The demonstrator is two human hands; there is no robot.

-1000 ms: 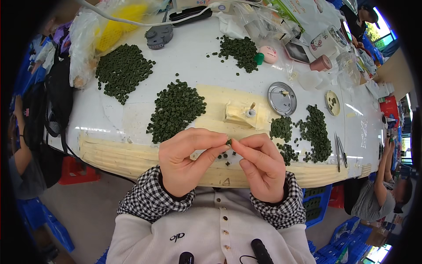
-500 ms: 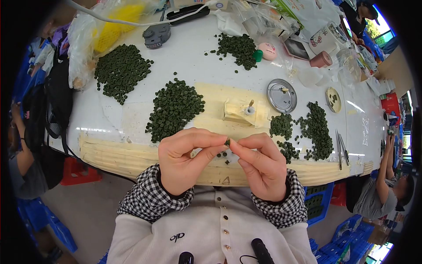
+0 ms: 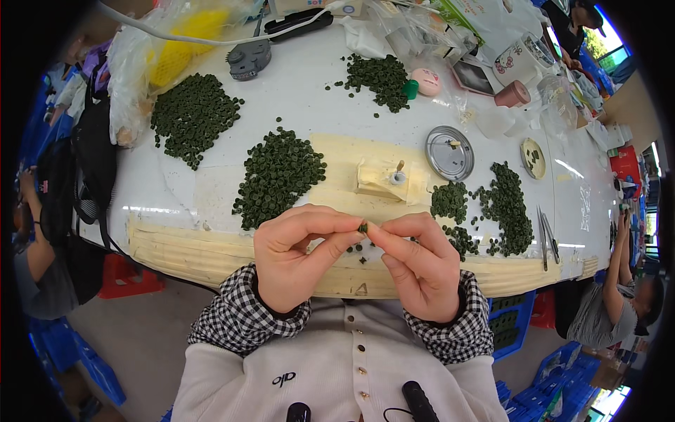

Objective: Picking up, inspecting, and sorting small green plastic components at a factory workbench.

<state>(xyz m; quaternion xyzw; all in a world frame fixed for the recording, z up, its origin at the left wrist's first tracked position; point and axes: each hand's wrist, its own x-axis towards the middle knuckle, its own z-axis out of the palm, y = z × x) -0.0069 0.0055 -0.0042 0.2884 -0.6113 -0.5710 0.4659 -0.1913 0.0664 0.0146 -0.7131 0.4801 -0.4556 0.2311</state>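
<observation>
Pinching a small green piece (image 3: 363,228) above the near tabletop (image 3: 165,186), the left hand (image 3: 292,260) meets the right hand (image 3: 425,271), whose grip I cannot tell; beyond, a green pile (image 3: 281,176) lies left, a metal dish (image 3: 450,162) farther right.

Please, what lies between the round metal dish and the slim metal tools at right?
A long pile of small dark green pieces lies between the dish and tools, in the head view.

Between the left hand (image 3: 290,254) and the right hand (image 3: 424,261), the small green piece (image 3: 363,228) has been turned slightly, and more of it is exposed.
</observation>
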